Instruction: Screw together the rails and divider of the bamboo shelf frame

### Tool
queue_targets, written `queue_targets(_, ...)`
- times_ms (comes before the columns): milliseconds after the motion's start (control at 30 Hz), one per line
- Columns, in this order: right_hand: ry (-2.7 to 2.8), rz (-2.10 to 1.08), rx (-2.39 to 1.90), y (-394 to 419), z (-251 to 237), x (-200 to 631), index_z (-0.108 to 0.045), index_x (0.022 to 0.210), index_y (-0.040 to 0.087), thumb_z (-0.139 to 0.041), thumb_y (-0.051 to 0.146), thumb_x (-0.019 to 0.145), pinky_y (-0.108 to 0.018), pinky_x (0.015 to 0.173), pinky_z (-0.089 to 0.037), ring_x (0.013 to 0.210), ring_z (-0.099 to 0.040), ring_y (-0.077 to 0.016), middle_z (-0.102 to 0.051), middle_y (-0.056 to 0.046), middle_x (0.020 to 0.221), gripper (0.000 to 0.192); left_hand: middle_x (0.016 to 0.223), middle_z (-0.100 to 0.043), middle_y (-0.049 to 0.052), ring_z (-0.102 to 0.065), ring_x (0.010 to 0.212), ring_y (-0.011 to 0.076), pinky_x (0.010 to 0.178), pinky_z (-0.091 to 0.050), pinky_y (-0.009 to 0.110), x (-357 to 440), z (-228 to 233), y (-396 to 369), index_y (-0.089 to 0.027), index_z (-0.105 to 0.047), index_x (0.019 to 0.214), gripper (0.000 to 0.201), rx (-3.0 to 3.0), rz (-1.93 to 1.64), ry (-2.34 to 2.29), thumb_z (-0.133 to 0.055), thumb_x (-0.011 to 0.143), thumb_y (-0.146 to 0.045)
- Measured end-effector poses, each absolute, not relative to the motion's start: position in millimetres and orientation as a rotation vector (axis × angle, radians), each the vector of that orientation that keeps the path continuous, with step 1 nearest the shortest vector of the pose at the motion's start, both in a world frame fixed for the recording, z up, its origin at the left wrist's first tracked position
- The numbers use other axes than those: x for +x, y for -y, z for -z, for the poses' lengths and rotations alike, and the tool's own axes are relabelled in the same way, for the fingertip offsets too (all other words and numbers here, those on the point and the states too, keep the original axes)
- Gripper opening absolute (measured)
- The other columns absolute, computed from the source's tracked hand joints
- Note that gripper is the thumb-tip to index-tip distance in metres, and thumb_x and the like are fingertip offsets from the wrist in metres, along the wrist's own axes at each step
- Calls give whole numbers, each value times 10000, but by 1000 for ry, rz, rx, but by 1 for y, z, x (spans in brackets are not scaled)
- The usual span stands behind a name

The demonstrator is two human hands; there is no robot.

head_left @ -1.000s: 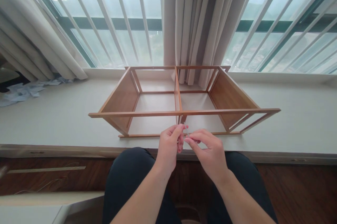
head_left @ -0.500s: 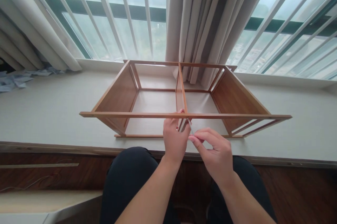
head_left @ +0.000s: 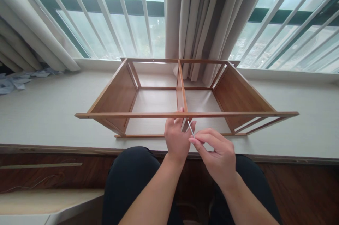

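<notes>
Across the wide window ledge (head_left: 39, 112) sits a bamboo shelf frame (head_left: 185, 91) lying on its side, open face up, roughly centred between the ledge's left and right ends, its back edge almost against the curtain (head_left: 201, 20) by the window. Its long front rail (head_left: 132, 115) runs parallel to the ledge's near edge, and the middle divider (head_left: 180, 87) meets that rail right where the hands are. Some crumpled paper (head_left: 16, 80) is off at the far left end, well apart. The left hand (head_left: 176, 138) is up against the rail at the divider joint, fingertips touching the wood and curled loosely, not gripping anything I can make out. The right hand (head_left: 215, 151) is pinching a thin metal key (head_left: 191, 128) between thumb and forefinger, its tip angled up toward the underside of that joint; whatever screw it's aiming at is hidden. My take on doing this bit well: keep the left hand bracing the joint so the pieces stay flush, seat the key fully before turning, and keep it in line with the screw so it doesn't slip or chew the head.
</notes>
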State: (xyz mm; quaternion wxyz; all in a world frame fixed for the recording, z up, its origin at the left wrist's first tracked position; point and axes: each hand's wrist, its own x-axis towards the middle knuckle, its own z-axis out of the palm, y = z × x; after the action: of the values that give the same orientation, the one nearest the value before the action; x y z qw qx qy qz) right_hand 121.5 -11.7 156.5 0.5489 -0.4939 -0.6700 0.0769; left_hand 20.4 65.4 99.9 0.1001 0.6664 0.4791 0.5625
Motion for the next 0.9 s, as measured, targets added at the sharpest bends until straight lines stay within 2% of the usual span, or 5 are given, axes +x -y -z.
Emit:
queue_targets(133,1579,-177,-1167,12,-157,123,-714,848,191,-725,106,918,-290,721,-526,758,-647,-160,-691,-36,819,110,1169,-675,123,-660,951,224,663,-581,299,24,-100,-66,-212,-729,1164,261,1948,-1695,-1444,-730,921,-306)
queue_targets(200,1583,-173,-1164,12,-158,123,-713,850,191,-723,105,918,-290,721,-526,758,-647,-160,-690,-35,819,110,1129,-674,115,-654,911,211,656,-578,297,26,-99,-66,-208,-727,1164,256,1962,-1698,-1450,-719,926,-303)
queue_targets(367,1591,-176,-1164,13,-157,125,-715,852,188,-717,103,921,-288,725,-527,761,-647,-160,-690,-36,821,110,1039,-662,90,-644,873,201,711,-579,322,27,-98,-66,-208,-718,1175,268,2011,-1716,-1481,-708,928,-308)
queue_targets(667,1599,-162,-1165,12,-162,122,-721,850,188,-715,107,924,-280,715,-515,749,-637,-150,-686,-22,804,111,1079,-652,96,-657,884,212,754,-576,339,29,-99,-65,-236,-701,1222,294,2002,-1709,-1509,-682,939,-315)
queue_targets(900,1620,-126,-1202,10,-164,121,-723,849,189,-717,108,923,-281,722,-513,758,-637,-150,-691,-26,821,110,1189,-657,105,-655,1029,260,916,-573,412,27,-99,-62,-251,-634,1351,431,1970,-1709,-1442,-710,931,-313)
